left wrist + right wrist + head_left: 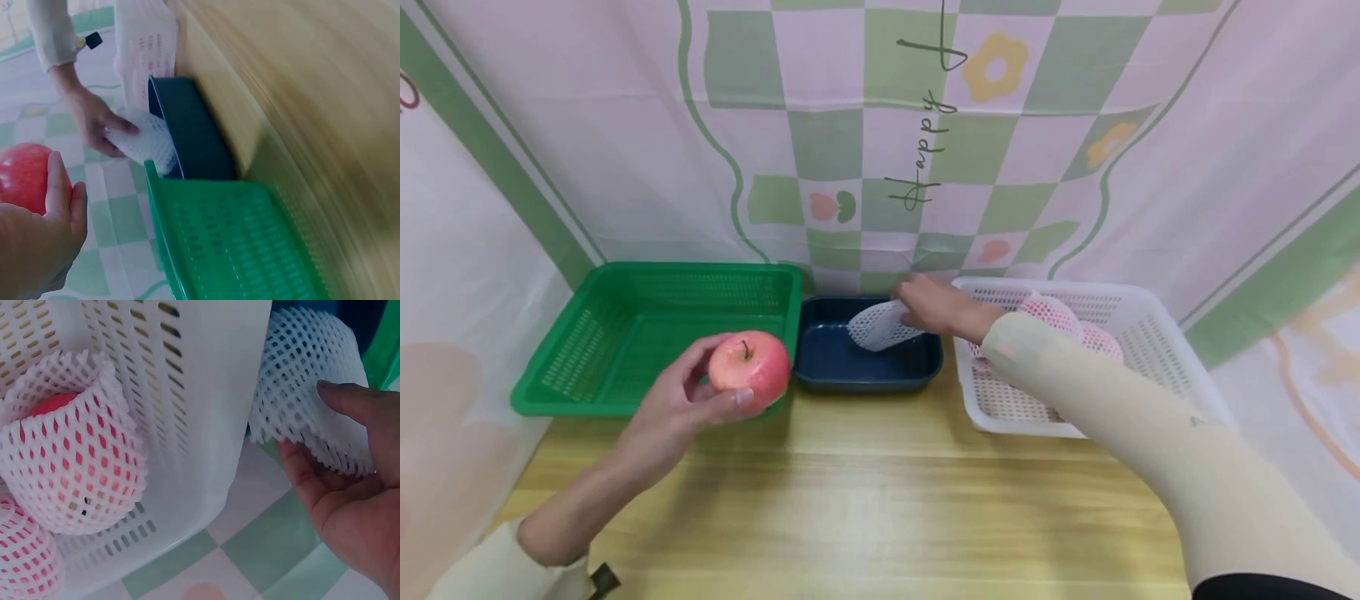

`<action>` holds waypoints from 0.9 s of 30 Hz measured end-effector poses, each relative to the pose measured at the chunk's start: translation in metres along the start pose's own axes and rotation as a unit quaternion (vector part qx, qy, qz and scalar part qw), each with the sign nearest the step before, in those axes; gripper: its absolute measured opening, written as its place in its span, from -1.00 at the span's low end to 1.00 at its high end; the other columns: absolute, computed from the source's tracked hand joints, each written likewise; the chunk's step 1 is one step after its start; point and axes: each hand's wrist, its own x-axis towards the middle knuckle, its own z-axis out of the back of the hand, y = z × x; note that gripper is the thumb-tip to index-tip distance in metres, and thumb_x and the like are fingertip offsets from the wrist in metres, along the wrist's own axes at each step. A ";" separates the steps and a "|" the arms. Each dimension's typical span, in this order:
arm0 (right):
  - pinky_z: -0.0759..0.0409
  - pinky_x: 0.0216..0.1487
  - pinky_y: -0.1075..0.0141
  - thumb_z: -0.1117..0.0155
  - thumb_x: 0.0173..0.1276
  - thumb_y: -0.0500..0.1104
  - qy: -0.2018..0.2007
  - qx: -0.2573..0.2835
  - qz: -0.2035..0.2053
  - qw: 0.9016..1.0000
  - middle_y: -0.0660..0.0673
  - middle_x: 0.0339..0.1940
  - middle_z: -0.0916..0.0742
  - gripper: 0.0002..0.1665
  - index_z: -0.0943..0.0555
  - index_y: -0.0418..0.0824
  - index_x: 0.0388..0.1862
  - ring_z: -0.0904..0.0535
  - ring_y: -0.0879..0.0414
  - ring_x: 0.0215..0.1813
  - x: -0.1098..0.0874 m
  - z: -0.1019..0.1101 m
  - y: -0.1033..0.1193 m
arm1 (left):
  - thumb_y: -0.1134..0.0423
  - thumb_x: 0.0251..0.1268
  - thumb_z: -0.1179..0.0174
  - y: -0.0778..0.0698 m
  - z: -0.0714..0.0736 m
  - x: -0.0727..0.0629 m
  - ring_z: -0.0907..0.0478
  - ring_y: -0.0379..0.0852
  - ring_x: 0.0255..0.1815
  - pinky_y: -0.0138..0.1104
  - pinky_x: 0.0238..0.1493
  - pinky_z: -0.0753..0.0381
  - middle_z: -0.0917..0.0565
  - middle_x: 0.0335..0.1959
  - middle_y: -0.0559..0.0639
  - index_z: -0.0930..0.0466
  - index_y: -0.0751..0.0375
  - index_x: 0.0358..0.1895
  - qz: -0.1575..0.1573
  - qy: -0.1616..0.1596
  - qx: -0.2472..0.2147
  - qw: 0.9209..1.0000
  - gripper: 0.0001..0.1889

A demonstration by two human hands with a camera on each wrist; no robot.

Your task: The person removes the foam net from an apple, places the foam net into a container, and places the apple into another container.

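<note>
In the head view a red apple (749, 372) with its stem upward is gripped by my left hand (673, 404), near the front right corner of the green basket (655, 410). My right hand (936, 307) pinches one end of a white foam net sleeve (880, 326) over the dark blue tray (865, 386). No fruit shows inside this sleeve. From the right wrist view, the thumb lies on the outside of the sleeve (312, 381) and the other fingers are at its lower edge.
A white basket (1157, 333) stands on the right, holding several red fruits in foam nets (75, 450), partly behind my right sleeve. The baskets and tray form a row on the wooden table (872, 492), against a checkered cloth (917, 150).
</note>
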 end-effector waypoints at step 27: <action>-0.74 -0.01 -0.12 -0.52 0.35 -0.06 -0.051 -0.026 -0.012 0.998 -0.38 0.12 -0.70 -0.31 -0.53 -0.42 0.30 -0.72 -0.26 -0.01 -0.058 0.035 -0.019 | 0.28 0.52 -0.32 0.013 0.062 0.046 -0.36 -0.05 0.37 -0.12 0.18 -0.73 -0.28 0.36 -0.11 0.02 0.14 0.58 0.068 -0.053 -0.159 0.983 -0.21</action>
